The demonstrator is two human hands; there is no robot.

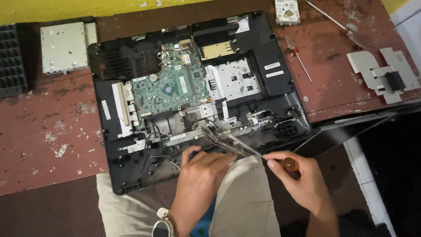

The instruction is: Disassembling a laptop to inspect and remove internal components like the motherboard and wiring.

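Both forearms come up from the bottom edge, angling inward. The left hand (201, 173) lies palm down, wrist straight and wearing a watch, its fingers (189, 153) curled forward and bunched, tips pressed down. The right hand (302, 180) sits just beside it, knuckles up, thumb and fingers (274, 163) pinched shut in a tight grip, pointing left toward the other hand.

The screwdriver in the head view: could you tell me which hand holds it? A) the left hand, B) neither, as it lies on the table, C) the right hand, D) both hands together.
C: the right hand grips the brown handle of the screwdriver, whose shaft points toward the loose wires, while the left hand rests on the opened laptop edge.
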